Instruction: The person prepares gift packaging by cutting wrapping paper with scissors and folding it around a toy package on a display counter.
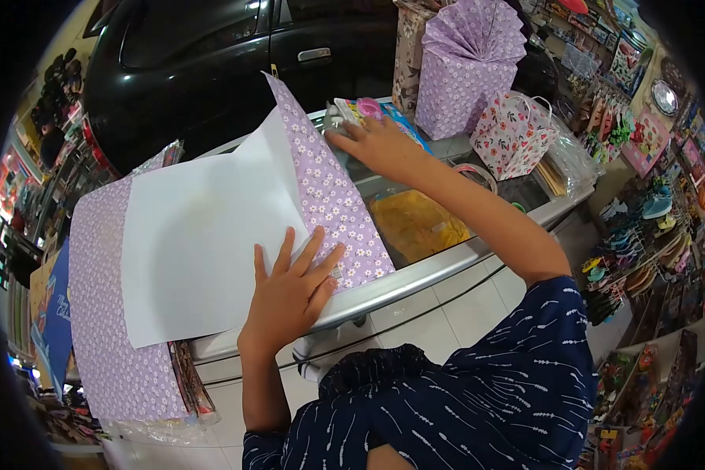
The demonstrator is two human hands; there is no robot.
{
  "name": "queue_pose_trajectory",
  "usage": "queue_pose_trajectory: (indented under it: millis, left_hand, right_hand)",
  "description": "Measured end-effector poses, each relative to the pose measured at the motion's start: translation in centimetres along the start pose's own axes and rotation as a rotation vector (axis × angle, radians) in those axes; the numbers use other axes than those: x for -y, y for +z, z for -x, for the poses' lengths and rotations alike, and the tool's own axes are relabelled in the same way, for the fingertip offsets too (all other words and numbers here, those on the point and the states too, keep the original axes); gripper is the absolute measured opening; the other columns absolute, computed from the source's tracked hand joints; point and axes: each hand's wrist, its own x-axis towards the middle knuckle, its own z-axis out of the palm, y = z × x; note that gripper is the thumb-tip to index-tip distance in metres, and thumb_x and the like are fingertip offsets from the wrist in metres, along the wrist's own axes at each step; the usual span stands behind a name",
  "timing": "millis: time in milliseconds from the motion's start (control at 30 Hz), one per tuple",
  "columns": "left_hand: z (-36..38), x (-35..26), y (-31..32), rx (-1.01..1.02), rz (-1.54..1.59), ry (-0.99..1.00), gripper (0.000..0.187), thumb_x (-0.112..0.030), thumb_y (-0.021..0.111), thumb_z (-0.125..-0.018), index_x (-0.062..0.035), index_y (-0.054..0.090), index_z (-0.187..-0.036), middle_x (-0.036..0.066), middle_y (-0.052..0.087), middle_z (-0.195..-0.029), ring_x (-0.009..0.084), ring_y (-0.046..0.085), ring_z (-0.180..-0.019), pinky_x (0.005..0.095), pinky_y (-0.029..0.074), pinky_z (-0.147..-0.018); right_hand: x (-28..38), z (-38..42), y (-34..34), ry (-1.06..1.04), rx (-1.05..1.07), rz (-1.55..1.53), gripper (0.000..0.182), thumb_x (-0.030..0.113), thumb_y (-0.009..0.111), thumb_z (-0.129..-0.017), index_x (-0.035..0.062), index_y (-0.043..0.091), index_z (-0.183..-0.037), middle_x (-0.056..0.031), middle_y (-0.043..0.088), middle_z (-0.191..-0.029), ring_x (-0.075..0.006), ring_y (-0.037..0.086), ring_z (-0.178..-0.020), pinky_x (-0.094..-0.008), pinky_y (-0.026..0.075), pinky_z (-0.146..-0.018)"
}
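Note:
A large sheet of purple wrapping paper with small white flowers (333,204) lies on a glass counter, its white back side (204,235) folded over on top. My left hand (290,290) rests flat on the folded edge near the counter's front, fingers spread. My right hand (376,145) reaches to the far side of the counter, fingers resting on a group of small items (360,110), a pink round one among them. Whether it grips any of them is hidden.
A purple-flowered wrapped gift with a fan top (466,70) and a floral gift bag (513,133) stand at the counter's back right. A black car (211,63) is behind. Shelves of goods (642,180) line the right side. The glass counter's metal rim (439,270) runs in front.

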Motion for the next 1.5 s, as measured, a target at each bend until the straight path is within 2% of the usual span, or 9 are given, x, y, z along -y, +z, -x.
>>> queue_pose_trajectory:
  millis: [133,233,433,733,933,1033,1233,1333,1500]
  left_hand:
    - [0.1,0.3,0.6,-0.079,-0.002,0.034,0.039,-0.033,0.043,-0.093,-0.0248,0.05,-0.13,0.003,0.036,-0.144,0.0351,0.025,-0.135,0.0651,0.01,-0.104]
    - [0.1,0.4,0.6,-0.076,0.006,0.031,0.039,-0.033,0.043,-0.093,-0.0249,0.05,-0.131,0.003,0.036,-0.144,0.0353,0.025,-0.135,0.0647,0.01,-0.104]
    - [0.0,-0.1,-0.1,-0.012,0.017,-0.005,0.042,-0.029,0.044,-0.092,-0.0265,0.046,-0.134,0.0,0.03,-0.147,0.0338,0.02,-0.137,0.0602,0.006,-0.107]
    - [0.0,0.1,0.4,-0.077,0.005,0.026,0.04,-0.03,0.045,-0.092,-0.0264,0.049,-0.131,0.002,0.036,-0.144,0.0355,0.025,-0.134,0.0641,0.009,-0.105]
    - [0.0,0.1,0.5,-0.095,0.002,0.03,0.04,-0.029,0.046,-0.091,-0.0263,0.05,-0.131,0.002,0.037,-0.143,0.0352,0.026,-0.134,0.064,0.009,-0.105]
    - [0.0,0.1,0.4,-0.078,0.006,0.025,0.04,-0.028,0.045,-0.091,-0.026,0.049,-0.131,0.002,0.035,-0.144,0.0347,0.024,-0.135,0.0627,0.009,-0.106]
    - [0.0,0.0,0.2,-0.058,-0.003,0.017,0.041,-0.027,0.044,-0.092,-0.0254,0.048,-0.132,0.002,0.033,-0.145,0.0344,0.023,-0.136,0.0615,0.009,-0.106]
    - [0.0,0.2,0.6,-0.117,0.008,0.039,0.04,-0.028,0.047,-0.09,-0.0247,0.05,-0.13,0.003,0.038,-0.142,0.0358,0.028,-0.133,0.0641,0.011,-0.105]
    - [0.0,0.1,0.5,-0.123,-0.003,0.04,0.04,-0.028,0.048,-0.09,-0.0242,0.05,-0.13,0.003,0.038,-0.142,0.0358,0.028,-0.133,0.0641,0.011,-0.105]
  right_hand:
    - [-2.6,0.2,-1.2,0.139,-0.267,-0.332,0.063,0.003,0.05,-0.081,0.0239,0.035,-0.139,-0.018,0.054,-0.123,-0.0352,0.058,-0.1,-0.0376,0.049,-0.079]
    - [-4.9,1.0,-1.9,0.232,-0.6,-0.783,0.061,-0.002,0.045,-0.081,0.0236,0.041,-0.136,-0.0153,0.057,-0.121,-0.0264,0.06,-0.096,-0.0309,0.048,-0.079]
    - [-6.3,4.5,-3.7,0.547,-0.743,-1.165,0.045,-0.002,0.038,-0.085,0.0075,0.049,-0.128,-0.0085,0.063,-0.107,-0.0096,0.056,-0.092,-0.0237,0.043,-0.082]
    - [-3.8,7.2,-1.6,0.648,-0.644,-0.953,0.039,0.008,0.053,-0.087,-0.0006,0.049,-0.124,-0.0116,0.057,-0.119,-0.0177,0.052,-0.111,-0.0285,0.038,-0.095]
    - [-3.8,8.0,-1.8,0.62,-0.549,-0.696,0.056,0.02,0.072,-0.076,0.0001,0.049,-0.123,-0.016,0.055,-0.121,-0.0257,0.052,-0.113,-0.0337,0.038,-0.098]
    - [-4.2,8.2,-1.8,0.573,-0.565,-0.59,0.049,0.018,0.071,-0.075,-0.0018,0.051,-0.116,-0.0204,0.054,-0.117,-0.0331,0.054,-0.109,-0.0377,0.041,-0.094]
    - [-6.2,8.6,-2.0,0.554,-0.469,-0.863,0.051,0.016,0.073,-0.075,0.0011,0.053,-0.119,-0.0132,0.059,-0.115,-0.0242,0.058,-0.102,-0.0348,0.046,-0.086]
    - [-7.6,8.9,-3.3,0.687,-0.242,-1.391,0.051,0.009,0.07,-0.077,0.0044,0.051,-0.124,-0.0071,0.058,-0.115,-0.0151,0.059,-0.092,-0.0279,0.05,-0.072]
    - [-8.4,8.4,-2.6,0.639,-0.248,-1.398,0.048,-0.001,0.062,-0.081,0.0085,0.05,-0.126,-0.0072,0.056,-0.115,-0.0102,0.059,-0.077,-0.0222,0.049,-0.061]
